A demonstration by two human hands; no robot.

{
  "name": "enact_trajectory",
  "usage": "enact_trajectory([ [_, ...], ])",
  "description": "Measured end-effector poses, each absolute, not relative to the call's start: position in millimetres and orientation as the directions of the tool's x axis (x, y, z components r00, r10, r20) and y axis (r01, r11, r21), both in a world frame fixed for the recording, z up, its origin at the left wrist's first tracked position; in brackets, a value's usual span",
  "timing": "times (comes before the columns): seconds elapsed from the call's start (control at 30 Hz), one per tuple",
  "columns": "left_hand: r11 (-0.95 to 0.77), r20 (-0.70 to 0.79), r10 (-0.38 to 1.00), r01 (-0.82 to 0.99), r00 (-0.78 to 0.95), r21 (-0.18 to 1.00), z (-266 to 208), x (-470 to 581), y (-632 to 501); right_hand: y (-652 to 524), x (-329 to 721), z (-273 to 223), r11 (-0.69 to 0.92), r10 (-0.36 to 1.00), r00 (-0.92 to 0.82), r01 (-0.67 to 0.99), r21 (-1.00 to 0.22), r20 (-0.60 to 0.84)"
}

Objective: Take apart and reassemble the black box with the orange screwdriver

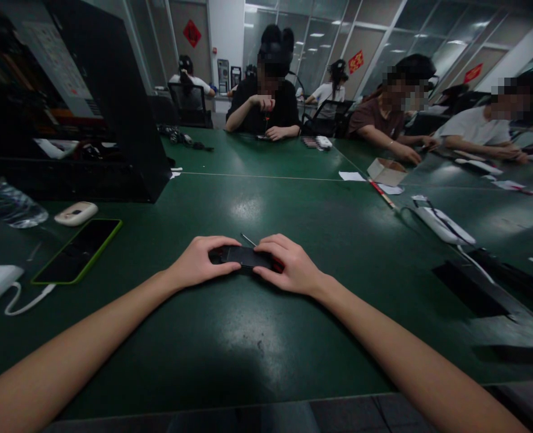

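Observation:
A small flat black rectangular device [247,257] lies low over the table in front of me, held from both ends. My left hand [206,261] is closed round its left end, thumb on the near edge and fingers on the far edge. At the other end, my right hand [289,264] grips it the same way. A thin metal shaft [248,240] pokes out just beyond the device, by my right fingertips. Something red [277,264] shows under my right palm; whether it belongs to the shaft is hidden.
Left on the green table [248,343] are a phone [79,249] in a green case, a cream-coloured case [76,213] and a large black cabinet [108,108]. A power strip [444,224], black strips [469,287] and a small box [387,172] lie right. A person [266,90] sits opposite.

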State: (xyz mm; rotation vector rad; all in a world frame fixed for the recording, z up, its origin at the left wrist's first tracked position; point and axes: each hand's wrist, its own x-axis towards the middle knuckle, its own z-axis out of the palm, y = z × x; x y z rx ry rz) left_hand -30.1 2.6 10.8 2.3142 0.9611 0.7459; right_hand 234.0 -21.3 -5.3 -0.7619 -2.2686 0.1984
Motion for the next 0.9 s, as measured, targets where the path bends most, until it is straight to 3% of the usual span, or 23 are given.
enact_trajectory([
  [0.9,-0.604,0.287,0.76,0.47,0.583,0.644,7.1,-31.7,3.8,-21.6,232.8,-5.1,0.816,0.574,-0.55,0.452,-0.362,0.607],
])
